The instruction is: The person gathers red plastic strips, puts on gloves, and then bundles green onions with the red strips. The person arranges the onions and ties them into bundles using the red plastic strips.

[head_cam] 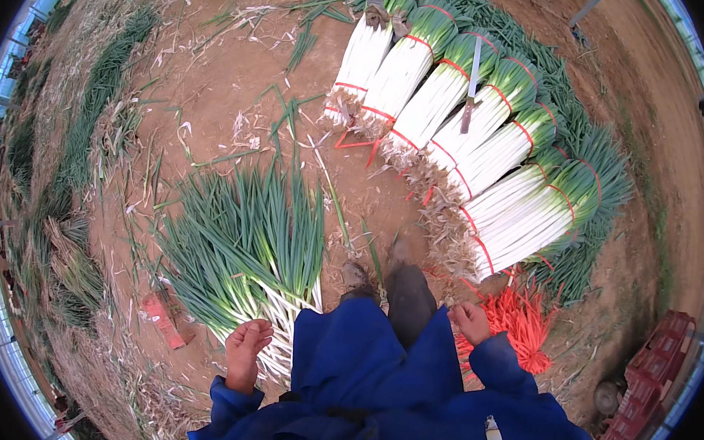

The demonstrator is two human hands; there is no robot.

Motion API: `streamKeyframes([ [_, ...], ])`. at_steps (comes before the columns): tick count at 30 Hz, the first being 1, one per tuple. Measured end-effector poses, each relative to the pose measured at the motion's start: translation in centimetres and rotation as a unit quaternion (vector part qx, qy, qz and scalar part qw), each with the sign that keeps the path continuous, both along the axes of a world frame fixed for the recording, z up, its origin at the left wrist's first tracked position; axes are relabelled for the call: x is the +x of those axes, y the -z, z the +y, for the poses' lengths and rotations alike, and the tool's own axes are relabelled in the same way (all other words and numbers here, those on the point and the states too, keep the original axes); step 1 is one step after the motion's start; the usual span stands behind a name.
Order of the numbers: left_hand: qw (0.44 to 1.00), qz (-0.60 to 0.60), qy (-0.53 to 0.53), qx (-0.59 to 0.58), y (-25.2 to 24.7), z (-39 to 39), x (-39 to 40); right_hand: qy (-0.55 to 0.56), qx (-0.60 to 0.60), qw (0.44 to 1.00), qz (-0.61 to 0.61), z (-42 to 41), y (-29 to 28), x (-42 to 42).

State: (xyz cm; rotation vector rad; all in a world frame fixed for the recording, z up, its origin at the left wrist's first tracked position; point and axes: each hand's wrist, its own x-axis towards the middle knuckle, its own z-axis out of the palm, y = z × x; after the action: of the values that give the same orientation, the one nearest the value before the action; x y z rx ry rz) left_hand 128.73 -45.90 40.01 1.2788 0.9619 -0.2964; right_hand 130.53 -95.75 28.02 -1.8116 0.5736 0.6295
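My left hand [248,352], fingers curled with nothing visible in them, is over the lower left edge of a loose pile of green onions [254,240], white stems towards me. My right hand [470,322] is beside the front edge of my blue coat [375,354], fingers bent; whether it pinches the cloth is unclear. Red-orange ties [522,330] lie in a heap just right of it. Ahead to the right, several big bundles of green onions [514,226] lie in a curved row, bound with red bands. A long knife [471,93] with a brown handle rests on them.
My boots [356,275] stand on bare soil between pile and bundles. Cut green leaves [595,163] line the bundles' far side. A red block-like object [164,321] lies left of the pile. Red plastic crates [646,377] are at lower right. A cigarette [495,435] shows at the bottom.
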Motion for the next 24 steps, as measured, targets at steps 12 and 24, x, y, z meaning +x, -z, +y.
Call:
streamKeyframes([
  [12,0.987,0.146,-0.067,-0.011,-0.2,-5.4,16.1,-0.115,-0.133,0.983,-0.054,-2.1,13.7,29.9],
  [24,0.978,0.201,0.059,0.022,0.1,-8.0,33.9,-0.021,-0.247,0.969,0.000,-10.7,18.8,50.7],
])
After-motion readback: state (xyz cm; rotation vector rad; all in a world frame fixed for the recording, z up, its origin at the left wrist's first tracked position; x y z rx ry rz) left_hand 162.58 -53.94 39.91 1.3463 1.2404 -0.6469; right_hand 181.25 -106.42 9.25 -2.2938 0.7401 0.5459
